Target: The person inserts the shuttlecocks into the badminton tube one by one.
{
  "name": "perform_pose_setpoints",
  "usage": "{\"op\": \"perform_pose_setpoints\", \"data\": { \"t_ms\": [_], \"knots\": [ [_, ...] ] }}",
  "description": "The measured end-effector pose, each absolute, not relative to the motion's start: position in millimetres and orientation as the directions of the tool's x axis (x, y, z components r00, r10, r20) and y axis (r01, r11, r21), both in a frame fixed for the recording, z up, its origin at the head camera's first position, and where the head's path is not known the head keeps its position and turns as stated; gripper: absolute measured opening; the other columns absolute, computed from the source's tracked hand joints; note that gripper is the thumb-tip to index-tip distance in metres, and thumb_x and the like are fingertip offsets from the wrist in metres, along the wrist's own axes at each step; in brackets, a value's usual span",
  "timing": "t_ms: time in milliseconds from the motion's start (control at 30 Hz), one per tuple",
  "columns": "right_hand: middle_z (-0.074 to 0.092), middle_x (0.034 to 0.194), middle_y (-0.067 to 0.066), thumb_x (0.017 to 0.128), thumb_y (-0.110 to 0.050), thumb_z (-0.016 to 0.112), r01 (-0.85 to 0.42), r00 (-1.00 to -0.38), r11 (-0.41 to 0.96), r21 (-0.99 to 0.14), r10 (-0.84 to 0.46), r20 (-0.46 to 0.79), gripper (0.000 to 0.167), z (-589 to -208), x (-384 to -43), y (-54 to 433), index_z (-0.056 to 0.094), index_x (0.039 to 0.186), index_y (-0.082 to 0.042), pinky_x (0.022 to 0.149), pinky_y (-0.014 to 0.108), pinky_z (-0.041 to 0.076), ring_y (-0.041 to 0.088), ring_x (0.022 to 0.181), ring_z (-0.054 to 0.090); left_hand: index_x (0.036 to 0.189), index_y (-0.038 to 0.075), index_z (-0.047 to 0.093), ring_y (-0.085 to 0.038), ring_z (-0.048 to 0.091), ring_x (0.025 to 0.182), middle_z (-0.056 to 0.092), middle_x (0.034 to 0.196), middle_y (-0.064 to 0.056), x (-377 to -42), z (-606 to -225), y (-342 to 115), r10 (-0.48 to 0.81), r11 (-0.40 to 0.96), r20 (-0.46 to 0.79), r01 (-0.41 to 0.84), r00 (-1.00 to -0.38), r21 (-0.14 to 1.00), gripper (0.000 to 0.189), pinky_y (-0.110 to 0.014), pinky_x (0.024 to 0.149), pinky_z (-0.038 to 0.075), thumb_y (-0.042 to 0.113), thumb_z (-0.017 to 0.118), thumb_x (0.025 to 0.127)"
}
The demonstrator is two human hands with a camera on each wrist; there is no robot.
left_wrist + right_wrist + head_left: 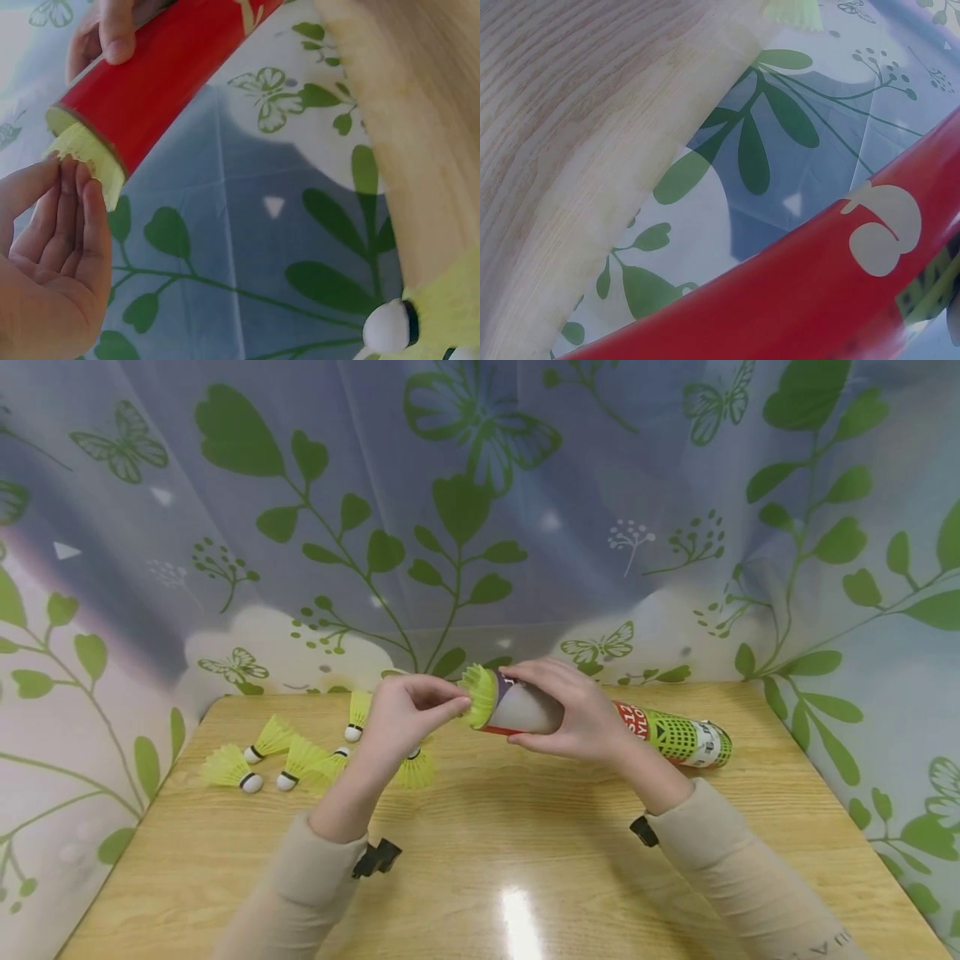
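A shuttlecock tube (675, 737), red, green and white, is held at a slant above the table, its mouth towards the left. My right hand (573, 708) grips it round the middle, thumb below and fingers over the top. At the mouth a yellow shuttlecock (480, 695) shows its skirt, with the cork end hidden inside the tube. My left hand (401, 714) pinches the skirt's edge between thumb and fingers, which the left wrist view shows close up on the shuttlecock (101, 161). The right wrist view holds mostly the red side of the tube (780, 307).
Several loose yellow shuttlecocks (231, 767) with white corks lie on the left of the wooden table (465, 843), some partly behind my left forearm. A patterned curtain (360, 485) with green leaves and butterflies hangs along the table's back edge and sides.
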State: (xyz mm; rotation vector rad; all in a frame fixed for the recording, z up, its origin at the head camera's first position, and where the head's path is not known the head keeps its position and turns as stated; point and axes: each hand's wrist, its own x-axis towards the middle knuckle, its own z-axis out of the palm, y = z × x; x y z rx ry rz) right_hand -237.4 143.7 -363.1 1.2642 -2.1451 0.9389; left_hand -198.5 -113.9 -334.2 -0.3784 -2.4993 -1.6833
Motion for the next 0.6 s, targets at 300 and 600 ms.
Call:
{"op": "perform_pose_setpoints", "data": {
  "t_ms": [300,600],
  "knots": [
    [0.072,0.132,0.016,0.069,-0.014,0.099,-0.889,-0.455,0.331,-0.317,-0.561,0.691,0.078,-363,-237,143,0.066,0.139,-0.003,0.086,0.048,0.06,0.035,0.122,0.066,0.104,-0.003,0.082,-0.005,0.074,0.082,0.083,0.097,-0.007,-203,-342,-104,0.12,0.22,0.137,0.161,-0.983,0.962,0.015,-0.025,0.081,0.061,0.007,0.083,0.093],
    [0.073,0.131,0.017,0.069,-0.013,0.098,-0.885,-0.464,0.335,-0.324,-0.557,0.689,0.078,-362,-236,143,0.066,0.139,-0.003,0.086,0.048,0.06,0.035,0.12,0.067,0.103,-0.004,0.082,-0.006,0.072,0.082,0.083,0.094,-0.006,-202,-343,-96,0.113,0.19,0.137,0.157,-0.984,0.969,0.013,-0.027,0.08,0.06,0.004,0.082,0.093]
  ]
}}
